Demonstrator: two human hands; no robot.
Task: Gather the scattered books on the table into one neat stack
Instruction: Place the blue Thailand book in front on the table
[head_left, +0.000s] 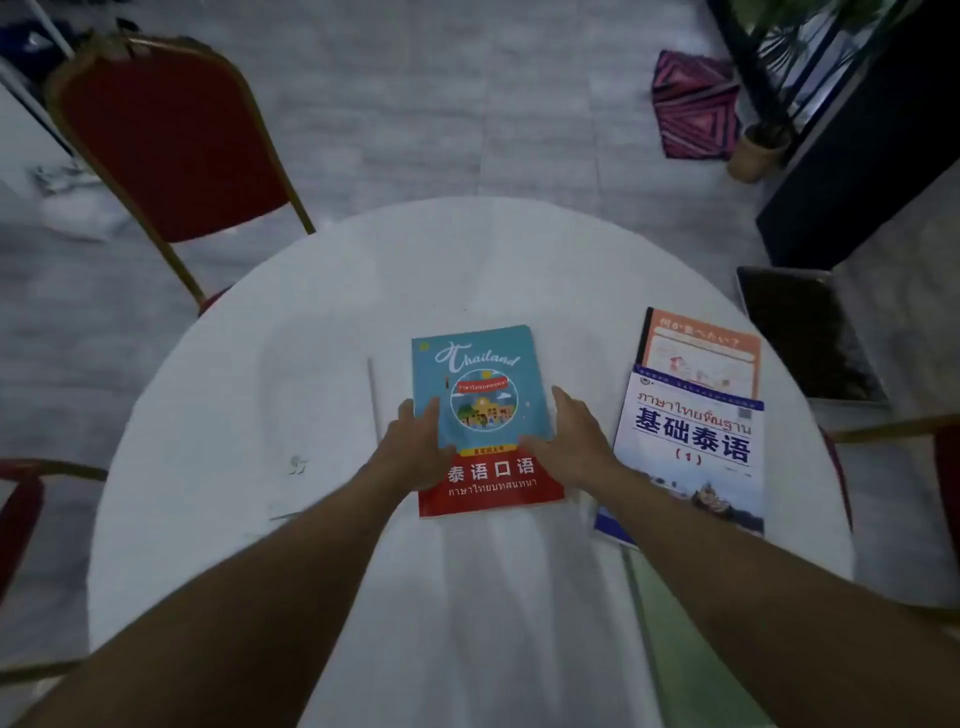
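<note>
Barely started: left hand (415, 447) and right hand (566, 441) lie flat, fingers spread, on either side edge of the blue-red Thailand book (485, 415) at table (249, 415) centre, pressing not lifting; white-blue Thai textbook (691, 447) at 3 o'clock overlaps orange booklet (701, 348), both not yet stacked

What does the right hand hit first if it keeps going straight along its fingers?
Probably nothing: the right hand points up-left along the right edge of the blue-and-red Thailand book, and beyond it only bare round white table shows. Height above the cover is unclear.
</note>
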